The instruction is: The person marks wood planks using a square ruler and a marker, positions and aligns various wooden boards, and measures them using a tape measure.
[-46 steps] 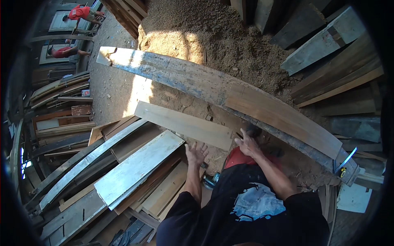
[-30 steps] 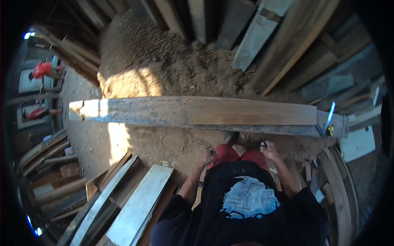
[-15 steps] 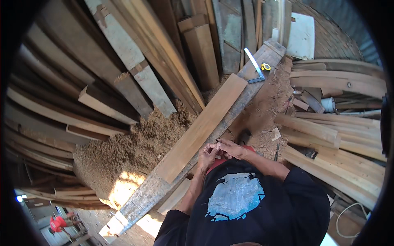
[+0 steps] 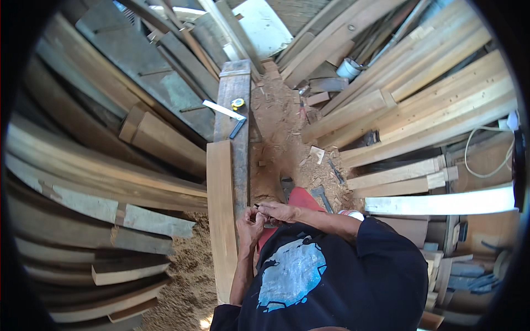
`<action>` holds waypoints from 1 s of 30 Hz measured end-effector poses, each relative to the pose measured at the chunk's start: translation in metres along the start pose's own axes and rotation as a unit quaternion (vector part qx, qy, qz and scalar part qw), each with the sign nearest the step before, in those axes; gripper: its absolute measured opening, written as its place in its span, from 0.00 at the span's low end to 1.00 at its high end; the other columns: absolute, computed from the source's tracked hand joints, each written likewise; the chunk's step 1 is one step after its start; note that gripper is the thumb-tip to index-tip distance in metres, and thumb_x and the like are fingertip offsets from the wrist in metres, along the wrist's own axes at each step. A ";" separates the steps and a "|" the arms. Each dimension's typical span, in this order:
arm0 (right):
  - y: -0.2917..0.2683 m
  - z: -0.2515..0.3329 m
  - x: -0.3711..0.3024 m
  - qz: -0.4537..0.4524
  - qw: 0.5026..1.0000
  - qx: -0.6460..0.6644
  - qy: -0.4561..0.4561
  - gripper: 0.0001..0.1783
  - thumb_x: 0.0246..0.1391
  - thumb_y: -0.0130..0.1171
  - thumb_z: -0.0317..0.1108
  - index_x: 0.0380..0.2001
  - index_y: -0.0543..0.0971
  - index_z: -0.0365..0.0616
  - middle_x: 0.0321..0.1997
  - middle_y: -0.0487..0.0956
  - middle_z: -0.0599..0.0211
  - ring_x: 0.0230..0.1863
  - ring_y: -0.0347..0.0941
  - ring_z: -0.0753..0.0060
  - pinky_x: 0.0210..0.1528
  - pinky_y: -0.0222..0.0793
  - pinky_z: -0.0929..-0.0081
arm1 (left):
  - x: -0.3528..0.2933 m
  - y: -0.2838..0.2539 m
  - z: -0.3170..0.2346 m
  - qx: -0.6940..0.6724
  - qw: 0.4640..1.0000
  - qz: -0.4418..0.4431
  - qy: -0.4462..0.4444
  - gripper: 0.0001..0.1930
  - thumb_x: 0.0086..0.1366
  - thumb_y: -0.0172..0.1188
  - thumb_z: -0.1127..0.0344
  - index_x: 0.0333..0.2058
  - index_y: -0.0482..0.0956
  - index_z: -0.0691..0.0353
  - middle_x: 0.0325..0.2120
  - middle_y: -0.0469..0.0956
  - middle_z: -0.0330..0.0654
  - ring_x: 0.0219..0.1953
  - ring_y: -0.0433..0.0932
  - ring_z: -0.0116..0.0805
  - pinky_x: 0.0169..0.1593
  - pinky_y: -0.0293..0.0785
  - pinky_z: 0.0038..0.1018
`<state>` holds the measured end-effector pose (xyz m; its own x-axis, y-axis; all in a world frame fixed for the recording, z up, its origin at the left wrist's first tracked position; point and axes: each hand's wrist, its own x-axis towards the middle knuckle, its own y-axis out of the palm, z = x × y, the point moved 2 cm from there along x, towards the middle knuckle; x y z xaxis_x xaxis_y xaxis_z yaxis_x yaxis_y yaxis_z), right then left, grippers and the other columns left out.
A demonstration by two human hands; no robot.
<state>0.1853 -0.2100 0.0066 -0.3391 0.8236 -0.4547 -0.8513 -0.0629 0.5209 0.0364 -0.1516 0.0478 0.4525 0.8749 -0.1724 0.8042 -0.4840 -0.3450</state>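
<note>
My left hand [image 4: 250, 225] and my right hand [image 4: 277, 212] meet in front of my body, over my lap. The fingers of both are pinched together around something small with a dark tip, mostly hidden by the fingers. Just left of them a smooth brown board [image 4: 221, 187] lies lengthwise on a worn, narrow plank bench [image 4: 241, 165]. Beyond the board's far end, a try square [image 4: 225, 111] with a pale blade and dark stock rests on the bench. Next to it sits a yellow and black tape measure [image 4: 237, 103].
Planks [image 4: 99, 171] stack up along the left, with sawdust [image 4: 190, 276] beneath. More timber [image 4: 425, 116] fills the right side. A hammer-like tool [image 4: 322, 198] lies on the floor right of my legs. A white bucket [image 4: 348, 69] stands among far-right boards.
My view has swung to the right, so the bench and board now run nearly straight away from me. Both hands stay together, fingers still pinched.
</note>
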 end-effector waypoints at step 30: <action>-0.427 0.057 -0.236 -0.696 0.651 -0.277 0.125 0.26 0.63 0.55 0.53 0.42 0.86 0.40 0.39 0.84 0.42 0.47 0.82 0.43 0.51 0.76 0.55 | 0.116 0.005 0.167 0.408 0.879 0.033 -0.245 0.55 0.59 0.67 0.50 0.74 0.42 0.68 0.70 0.41 0.79 0.74 0.40 0.76 0.76 0.43 0.53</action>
<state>0.6516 -0.3454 -0.0670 0.9191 0.1875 -0.3466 -0.3937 0.3957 -0.8297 0.0286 -0.0496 -0.1276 0.1067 0.8443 -0.5251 0.1488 -0.5358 -0.8311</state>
